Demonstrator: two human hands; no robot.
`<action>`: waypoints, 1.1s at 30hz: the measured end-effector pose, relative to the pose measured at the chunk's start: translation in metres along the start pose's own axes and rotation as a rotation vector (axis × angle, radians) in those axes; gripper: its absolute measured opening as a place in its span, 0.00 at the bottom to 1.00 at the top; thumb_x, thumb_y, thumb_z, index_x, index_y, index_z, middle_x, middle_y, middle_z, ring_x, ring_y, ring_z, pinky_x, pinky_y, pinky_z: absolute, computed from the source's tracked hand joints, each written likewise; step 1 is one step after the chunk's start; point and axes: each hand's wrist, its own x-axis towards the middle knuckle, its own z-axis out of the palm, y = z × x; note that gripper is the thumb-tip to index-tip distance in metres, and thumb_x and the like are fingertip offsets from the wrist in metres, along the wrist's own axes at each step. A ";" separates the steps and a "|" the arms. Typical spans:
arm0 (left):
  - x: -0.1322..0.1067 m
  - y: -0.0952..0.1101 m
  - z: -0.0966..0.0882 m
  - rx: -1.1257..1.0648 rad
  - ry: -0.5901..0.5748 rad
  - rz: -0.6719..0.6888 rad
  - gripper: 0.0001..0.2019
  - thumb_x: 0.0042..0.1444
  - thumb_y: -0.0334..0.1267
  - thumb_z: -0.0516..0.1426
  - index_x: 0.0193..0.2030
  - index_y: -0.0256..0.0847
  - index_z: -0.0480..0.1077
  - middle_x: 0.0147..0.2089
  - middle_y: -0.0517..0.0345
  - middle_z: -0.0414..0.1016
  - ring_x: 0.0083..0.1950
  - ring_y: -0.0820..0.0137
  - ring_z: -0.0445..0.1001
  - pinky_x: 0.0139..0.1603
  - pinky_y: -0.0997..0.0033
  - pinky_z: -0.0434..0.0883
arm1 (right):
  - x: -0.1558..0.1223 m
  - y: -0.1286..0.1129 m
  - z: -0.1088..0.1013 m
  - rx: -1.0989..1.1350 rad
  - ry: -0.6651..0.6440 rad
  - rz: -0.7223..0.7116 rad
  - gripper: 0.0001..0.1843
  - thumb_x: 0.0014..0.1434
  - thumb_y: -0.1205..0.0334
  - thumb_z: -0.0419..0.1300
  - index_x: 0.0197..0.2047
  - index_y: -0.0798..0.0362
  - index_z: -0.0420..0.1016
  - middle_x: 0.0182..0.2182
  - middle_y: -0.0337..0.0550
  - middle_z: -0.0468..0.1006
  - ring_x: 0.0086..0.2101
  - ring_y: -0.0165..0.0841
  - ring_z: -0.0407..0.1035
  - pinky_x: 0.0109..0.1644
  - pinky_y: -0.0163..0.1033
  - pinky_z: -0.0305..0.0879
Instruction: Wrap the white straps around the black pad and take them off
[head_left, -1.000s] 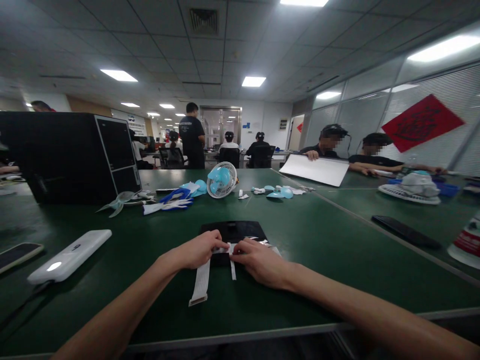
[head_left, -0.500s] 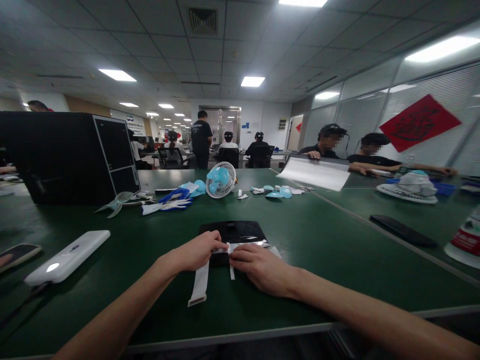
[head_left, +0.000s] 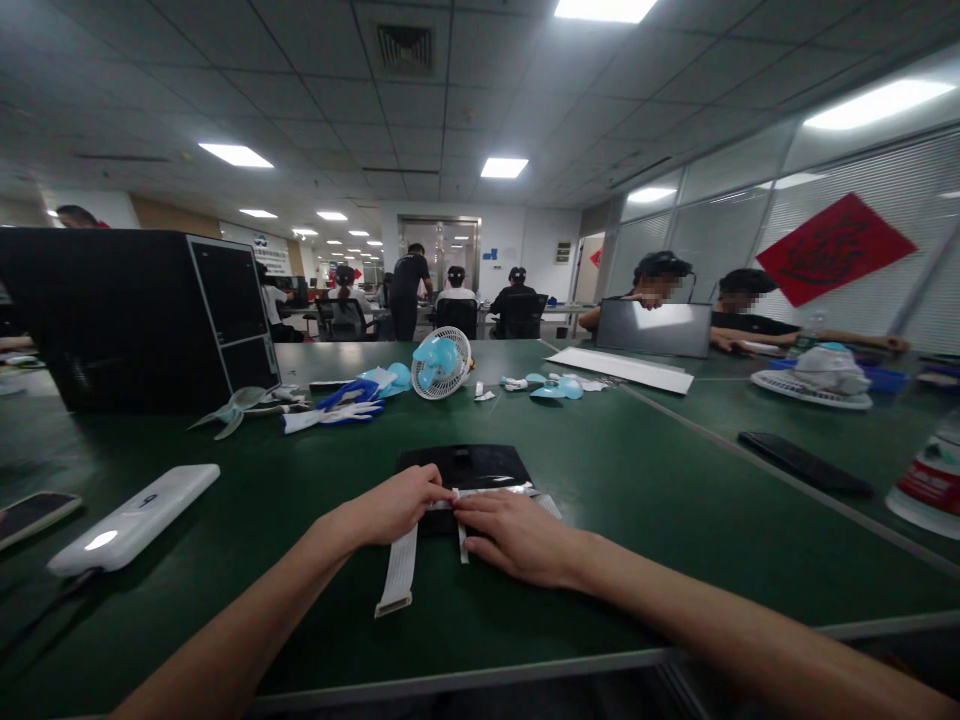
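Observation:
In front of me a black panel-like device (head_left: pixel 487 465) lies on the green table, with shiny silver foil along its near part. From under my left hand (head_left: pixel 405 500) a flat white ribbon cable (head_left: pixel 400 575) with an end connector hangs toward me. The left fingers are bent together at the upper end of a narrow white strip (head_left: pixel 463 545); the thumb is hidden. My right hand (head_left: pixel 517 530) lies with fingers stretched flat over the foil and strip, its thumb apart. Another piece of white ribbon (head_left: pixel 550 506) shows beyond the right hand.
A black computer case (head_left: pixel 135 320) stands at left, near a white power bank (head_left: pixel 135 520) and a phone (head_left: pixel 34 518). Gloves (head_left: pixel 337 403), a small fan (head_left: pixel 442 363) and blue fan blades (head_left: pixel 556 387) lie ahead. At right, a co-worker holds a grey panel (head_left: pixel 655 328).
My right hand has shifted slightly left and flattened over the strip. My left hand stays almost still. Across the table, the co-worker's grey panel now stands raised, apart from the white sheet.

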 end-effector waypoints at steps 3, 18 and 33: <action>-0.001 -0.004 0.000 -0.018 -0.019 -0.006 0.18 0.62 0.33 0.44 0.55 0.50 0.66 0.50 0.56 0.65 0.50 0.69 0.65 0.51 0.70 0.62 | -0.003 0.004 -0.005 0.047 -0.011 0.035 0.22 0.65 0.55 0.44 0.56 0.53 0.69 0.55 0.47 0.69 0.53 0.36 0.64 0.58 0.42 0.57; -0.007 -0.003 -0.015 -0.114 -0.055 -0.095 0.11 0.58 0.35 0.51 0.45 0.46 0.72 0.49 0.59 0.68 0.48 0.70 0.68 0.49 0.71 0.65 | -0.026 0.047 -0.029 0.091 0.023 0.252 0.22 0.63 0.54 0.48 0.31 0.57 0.78 0.36 0.46 0.78 0.32 0.30 0.70 0.40 0.36 0.66; -0.006 -0.017 -0.013 -0.210 -0.034 -0.238 0.09 0.54 0.39 0.53 0.40 0.42 0.70 0.45 0.57 0.70 0.42 0.69 0.70 0.40 0.72 0.68 | -0.020 0.065 -0.024 0.115 0.083 0.301 0.14 0.59 0.56 0.54 0.32 0.55 0.77 0.33 0.43 0.76 0.32 0.30 0.68 0.38 0.35 0.64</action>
